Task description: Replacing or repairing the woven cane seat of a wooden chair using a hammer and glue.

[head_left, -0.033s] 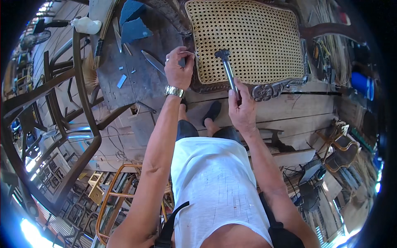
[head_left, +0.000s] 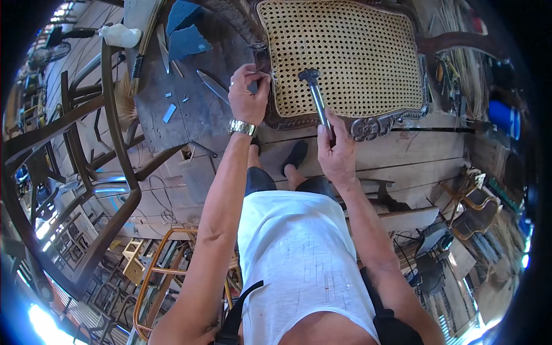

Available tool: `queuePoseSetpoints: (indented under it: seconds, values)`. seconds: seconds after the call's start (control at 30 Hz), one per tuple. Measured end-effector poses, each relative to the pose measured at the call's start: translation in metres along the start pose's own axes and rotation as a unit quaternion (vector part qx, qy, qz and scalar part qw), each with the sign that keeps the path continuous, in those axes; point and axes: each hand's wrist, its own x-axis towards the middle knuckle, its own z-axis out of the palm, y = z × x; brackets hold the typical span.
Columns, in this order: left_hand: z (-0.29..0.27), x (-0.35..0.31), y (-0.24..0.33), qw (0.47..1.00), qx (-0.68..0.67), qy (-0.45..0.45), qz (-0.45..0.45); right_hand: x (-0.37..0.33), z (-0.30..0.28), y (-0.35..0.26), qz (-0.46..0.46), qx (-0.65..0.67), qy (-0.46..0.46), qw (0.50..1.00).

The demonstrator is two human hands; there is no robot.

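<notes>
A woven cane panel fills a dark carved wooden chair frame lying on the worktable in front of me. My right hand is closed around the lower handle of a hammer. The hammer's dark head hovers over, or rests on, the lower left of the cane; which one I cannot tell. At the panel's left edge, my left hand pinches a thin pale strand between thumb and fingers. That strand meets the rim of the cane beside the frame. A metal watch circles my left wrist.
Left of my left hand, a pointed blade lies on the dark table, with blue-grey sandpaper pieces behind it. A white bottle lies at the far left. Bare wooden chair frames crowd the left side. A blue container is at right.
</notes>
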Motion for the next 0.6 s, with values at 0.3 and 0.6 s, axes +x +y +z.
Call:
queuePoseSetpoints:
  seconds: [0.3,0.6]
  values:
    - [-0.0065,0.0050,0.0068,0.994,0.088,-0.021,0.062,0.0030,-0.0007,-0.0012,0.007,-0.003,-0.015,1.000]
    - [-0.0087,0.0058,0.0018,0.994,0.085,-0.040,0.053,0.0044,0.0005,0.0008,-0.011,-0.005,-0.005,1.000]
